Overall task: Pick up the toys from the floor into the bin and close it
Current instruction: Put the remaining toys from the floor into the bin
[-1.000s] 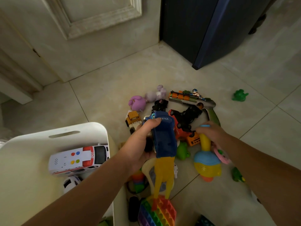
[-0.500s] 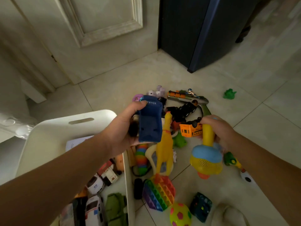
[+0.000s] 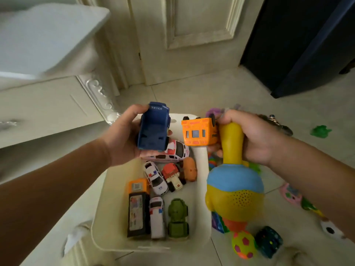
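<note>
My left hand (image 3: 123, 137) grips a blue toy truck (image 3: 153, 127) above the white bin (image 3: 201, 192). My right hand (image 3: 253, 137) holds a yellow and blue toy microphone (image 3: 234, 189) by its handle, together with an orange toy bus (image 3: 198, 132), over the bin's right rim. Inside the bin lie several toy vehicles: a white ambulance (image 3: 172, 152), a white police car (image 3: 155, 178), a green vehicle (image 3: 177, 219) and a black and orange truck (image 3: 137, 206). More toys remain on the floor to the right.
On the floor right of the bin lie a colourful ball (image 3: 244, 245), a dark round toy (image 3: 269, 241), a pink toy (image 3: 290, 193) and a green frog (image 3: 320, 131). A cream door (image 3: 199, 35) stands behind, a dark cabinet (image 3: 299, 45) at right, white furniture (image 3: 48, 104) at left.
Both hands have swung left from the toy pile to above the bin. The right hand now also carries the orange bus. The view has turned left and down into the bin.
</note>
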A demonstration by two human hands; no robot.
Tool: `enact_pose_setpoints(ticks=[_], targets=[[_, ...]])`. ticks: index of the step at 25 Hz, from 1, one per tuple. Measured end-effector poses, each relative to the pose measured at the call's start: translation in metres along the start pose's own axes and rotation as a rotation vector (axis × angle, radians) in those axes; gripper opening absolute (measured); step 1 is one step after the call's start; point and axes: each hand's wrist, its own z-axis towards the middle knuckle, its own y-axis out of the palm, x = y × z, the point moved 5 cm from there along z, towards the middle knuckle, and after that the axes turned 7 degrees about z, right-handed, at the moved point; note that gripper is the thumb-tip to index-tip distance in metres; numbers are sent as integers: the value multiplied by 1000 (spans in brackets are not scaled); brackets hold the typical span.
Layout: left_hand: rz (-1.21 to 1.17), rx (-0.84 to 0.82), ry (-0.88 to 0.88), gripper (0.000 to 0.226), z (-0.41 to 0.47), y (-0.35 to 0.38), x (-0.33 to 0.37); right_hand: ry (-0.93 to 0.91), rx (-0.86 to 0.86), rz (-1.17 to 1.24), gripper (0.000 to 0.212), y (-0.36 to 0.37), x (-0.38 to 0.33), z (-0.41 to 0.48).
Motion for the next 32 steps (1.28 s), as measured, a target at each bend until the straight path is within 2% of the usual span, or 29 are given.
enact_pose_setpoints(ticks=[2,4,6,8,10,14,19,24,26,28,30,32], targets=[[-2,34,24,55,-7,-22,5,121,-38,-62,14,38,14,13],[39,96,56,55,-9,-46,6,251,-36,-104,14,64,36,30],[109,183,57,56,-10,-68,3,351,-16,-155,20,79,59,50],[190,244,24,51,-9,-80,-3,442,31,-227,37,85,85,68],[283,243,2,46,-4,-82,-10,504,98,-344,46,81,112,82],[297,168,-76,56,12,-73,-23,506,253,-529,62,54,151,100],[340,147,-169,51,23,-70,-47,613,264,-614,67,32,160,109],[326,174,-193,45,26,-73,-54,487,270,-631,28,37,140,103],[325,181,-191,49,28,-73,-55,315,373,-650,34,35,117,109],[326,182,-190,48,29,-72,-56,163,484,-799,54,32,99,114],[334,180,-199,47,30,-71,-59,124,441,-920,60,37,106,110],[348,186,-204,47,31,-71,-60,154,377,-1007,53,39,130,104]])
